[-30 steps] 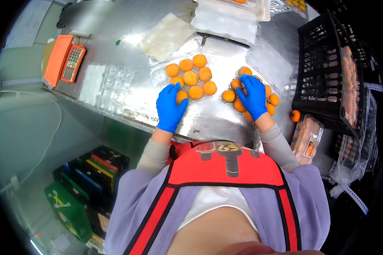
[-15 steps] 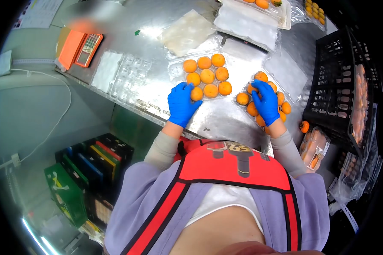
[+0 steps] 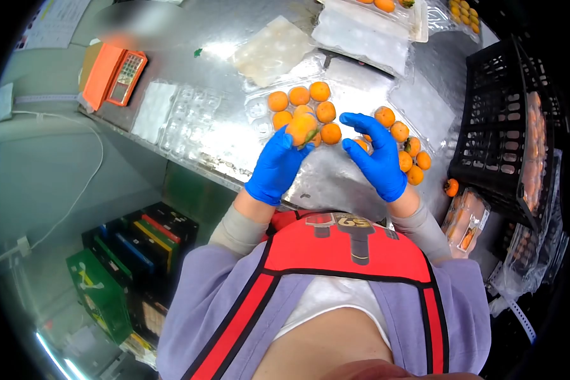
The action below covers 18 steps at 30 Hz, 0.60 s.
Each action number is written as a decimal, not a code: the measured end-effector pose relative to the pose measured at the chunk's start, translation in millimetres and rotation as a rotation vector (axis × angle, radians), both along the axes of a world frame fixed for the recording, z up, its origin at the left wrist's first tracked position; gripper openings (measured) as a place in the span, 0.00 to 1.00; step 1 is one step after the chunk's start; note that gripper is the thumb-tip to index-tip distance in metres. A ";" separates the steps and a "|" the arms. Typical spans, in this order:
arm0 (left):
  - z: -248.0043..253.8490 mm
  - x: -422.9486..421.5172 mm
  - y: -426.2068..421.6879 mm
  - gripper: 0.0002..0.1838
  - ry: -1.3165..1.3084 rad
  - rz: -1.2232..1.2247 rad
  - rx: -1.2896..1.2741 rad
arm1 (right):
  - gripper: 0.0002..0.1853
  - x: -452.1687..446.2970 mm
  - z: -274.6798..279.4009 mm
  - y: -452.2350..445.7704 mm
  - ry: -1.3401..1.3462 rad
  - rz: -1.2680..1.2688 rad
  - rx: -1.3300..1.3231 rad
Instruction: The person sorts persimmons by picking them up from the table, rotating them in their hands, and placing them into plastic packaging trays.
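My left hand, in a blue glove, grips an orange fruit with a green calyx, lifted over the near side of the left clear tray. Several more orange fruits sit in that tray. My right hand, also gloved, is open with thumb and fingers apart, facing left. It hovers over the left part of a second group of orange fruits and hides some of them. Nothing shows between its fingers.
An orange scale and empty clear trays lie at the left. White sheets are at the back. A black crate stands at the right, with a loose fruit and a packed tray near it.
My left hand has lifted a fruit from the near side of the left tray. My right hand has moved left off the right-hand fruits and opened.
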<state>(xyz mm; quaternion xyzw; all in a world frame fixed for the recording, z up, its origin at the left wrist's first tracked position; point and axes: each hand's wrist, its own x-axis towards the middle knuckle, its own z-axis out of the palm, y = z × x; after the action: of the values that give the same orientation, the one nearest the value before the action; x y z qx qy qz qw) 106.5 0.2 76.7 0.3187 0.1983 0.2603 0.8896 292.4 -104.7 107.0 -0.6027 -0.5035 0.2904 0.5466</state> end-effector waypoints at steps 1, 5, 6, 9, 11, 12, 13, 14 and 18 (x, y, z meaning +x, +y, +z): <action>0.8 3.4 -3.0 0.34 -0.001 -0.003 -0.002 | 0.21 -4.5 5.6 2.2 -0.001 -0.003 -0.002; 3.5 14.3 -12.6 0.35 -0.032 0.007 -0.137 | 0.25 -16.9 15.8 10.5 0.212 0.003 0.015; 4.8 16.3 -13.2 0.36 -0.030 0.019 -0.026 | 0.27 -17.9 14.8 12.1 0.294 0.010 0.002; -1.2 18.3 -10.3 0.38 -0.019 0.037 0.150 | 0.28 -19.2 8.7 13.8 0.711 0.070 -0.130; -4.1 19.1 -10.0 0.39 -0.010 0.044 0.216 | 0.29 -20.7 9.1 14.4 0.787 0.079 -0.184; -2.5 19.7 -11.1 0.39 0.021 0.053 0.254 | 0.30 -21.8 9.6 14.7 0.864 0.089 -0.237; -0.4 20.1 -12.2 0.40 0.051 0.062 0.293 | 0.30 -23.5 11.3 15.4 0.864 0.087 -0.238; 3.3 20.7 -12.9 0.40 0.050 0.061 0.291 | 0.31 -25.3 14.0 16.3 0.874 0.091 -0.221; 9.4 22.7 -11.5 0.45 0.115 0.085 0.447 | 0.35 -24.6 11.3 16.9 0.737 0.084 -0.138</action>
<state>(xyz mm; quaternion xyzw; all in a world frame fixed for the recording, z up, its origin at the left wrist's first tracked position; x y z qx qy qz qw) 129.2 -11.4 86.2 0.5135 0.1995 0.3165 0.7722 267.8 -87.8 118.4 -0.4719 -0.2766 0.5434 0.6368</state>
